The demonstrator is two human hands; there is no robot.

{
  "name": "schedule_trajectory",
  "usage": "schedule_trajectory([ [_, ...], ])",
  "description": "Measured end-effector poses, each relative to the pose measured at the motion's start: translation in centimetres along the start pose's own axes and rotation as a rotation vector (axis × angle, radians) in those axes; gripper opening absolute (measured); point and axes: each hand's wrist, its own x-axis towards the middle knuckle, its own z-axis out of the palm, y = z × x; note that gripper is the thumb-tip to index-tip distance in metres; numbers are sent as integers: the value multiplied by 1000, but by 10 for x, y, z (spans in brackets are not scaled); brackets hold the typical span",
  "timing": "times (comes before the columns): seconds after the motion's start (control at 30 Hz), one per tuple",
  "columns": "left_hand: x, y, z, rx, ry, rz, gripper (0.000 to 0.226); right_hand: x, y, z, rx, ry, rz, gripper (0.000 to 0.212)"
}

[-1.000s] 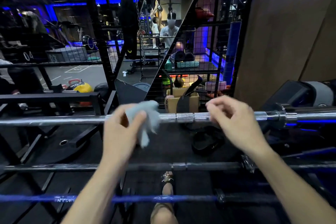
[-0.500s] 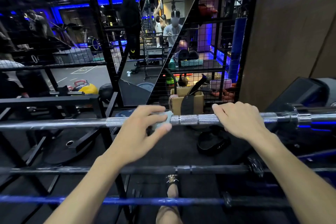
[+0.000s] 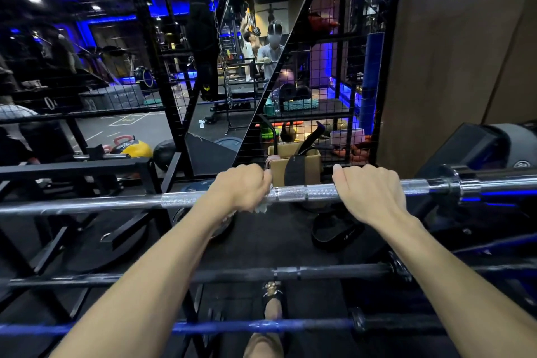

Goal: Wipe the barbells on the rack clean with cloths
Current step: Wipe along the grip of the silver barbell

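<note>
A silver barbell (image 3: pixel 302 192) lies across the rack at mid-height. My left hand (image 3: pixel 241 187) is wrapped over its shaft near the middle, with a pale grey cloth (image 3: pixel 260 208) pressed under the palm; only a small corner of the cloth shows below the fingers. My right hand (image 3: pixel 369 192) grips the bare shaft further right, close to the sleeve collar (image 3: pixel 452 183). A black barbell (image 3: pixel 334 270) sits on a lower level. Below that lies a blue barbell (image 3: pixel 232 325).
A black steel rack frame (image 3: pixel 72 168) stands at the left, with a weight plate (image 3: pixel 96 241) on the floor beneath. Behind the bar are a mesh cage (image 3: pixel 319 81), a cardboard box (image 3: pixel 296 166) and a wooden wall (image 3: pixel 465 52). My foot (image 3: pixel 271 308) shows below.
My left hand brought the hanging cloth down onto the silver barbell and closed around it. My right hand went from fingertips touching to a full grip on the shaft.
</note>
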Motion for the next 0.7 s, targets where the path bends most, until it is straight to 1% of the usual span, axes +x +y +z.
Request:
schedule_trajectory([
  [0.03,-1,3,1,20,5,2,45,-1,1,-1,4,1,-1,51],
  [0.07,-9,4,8,88,122,60,45,-1,2,-3,16,0,6,51],
  [0.1,-23,5,19,110,288,142,43,-1,3,-4,25,1,11,49],
  [0.13,-39,6,29,72,399,236,38,-1,2,-4,18,4,5,47],
  [0.17,-51,5,39,31,472,322,33,-1,2,-3,11,6,0,46],
  [0.2,-56,1,48,0,501,372,32,0,2,0,10,8,4,48],
  [0.23,-53,-1,51,-4,535,382,33,0,2,3,22,12,25,53],
  [0.27,-45,0,48,15,561,346,35,1,3,6,39,17,56,56],
  [0.3,-37,4,41,55,567,274,38,3,2,7,56,25,75,58],
  [0.37,-28,14,29,72,423,92,46,5,0,8,68,24,75,59],
  [0.4,-28,13,29,-3,368,88,50,5,-1,6,68,21,67,58],
  [0.47,-35,4,27,-287,340,181,57,4,-2,4,50,26,53,56],
  [0.53,-45,-6,20,-645,271,253,53,3,-2,4,45,31,51,56],
  [0.57,-48,-10,17,-713,235,268,50,3,-2,4,57,25,57,56],
  [0.6,-47,-11,17,-664,215,286,50,2,-2,3,67,20,61,56],
  [0.63,-44,-10,17,-469,223,312,53,2,-1,3,69,17,60,56],
  [0.67,-41,-7,18,-217,263,341,56,2,-1,2,60,17,52,55],
  [0.7,-37,-4,22,-13,297,351,56,2,-1,1,50,18,43,54],
])
